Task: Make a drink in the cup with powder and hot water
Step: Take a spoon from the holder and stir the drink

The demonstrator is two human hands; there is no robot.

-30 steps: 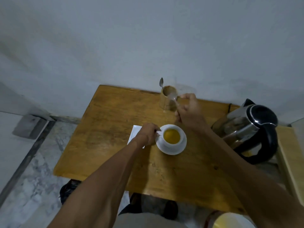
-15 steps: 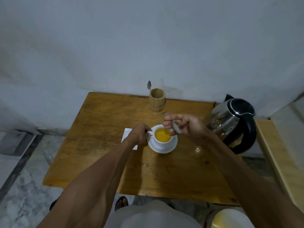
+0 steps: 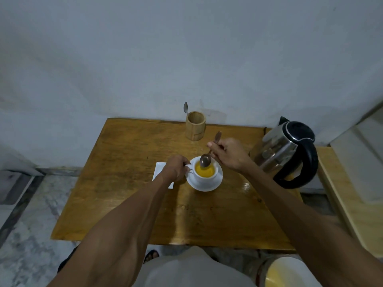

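1. Head view looks down on a wooden tabletop (image 3: 124,204) set against a pale wall; my two bare arms reach in from the bottom of the frame.
2. The white cup (image 3: 206,171) stands on a white saucer (image 3: 204,186) near the middle of the tabletop; it holds an orange-yellow drink (image 3: 204,172).
3. My left hand (image 3: 176,168) is closed on the cup's handle at the cup's left side; a white paper sheet (image 3: 159,168) lies flat partly under that hand.
4. My right hand (image 3: 228,154) is closed around the stem of a metal spoon (image 3: 205,160); the spoon slants down to the left, its bowl over the far edge of the drink; I cannot tell whether the bowl touches the liquid.
5. A wooden cylindrical holder (image 3: 195,128) stands upright at the far edge, apart from the cup; a second spoon (image 3: 186,107) sticks up from it on the left.
6. A steel kettle (image 3: 288,150) with a black lid and handle sits at the right end of the tabletop, just beyond my right wrist.
7. A round yellow-topped container (image 3: 290,274) shows at the bottom right, below the tabletop's near edge.
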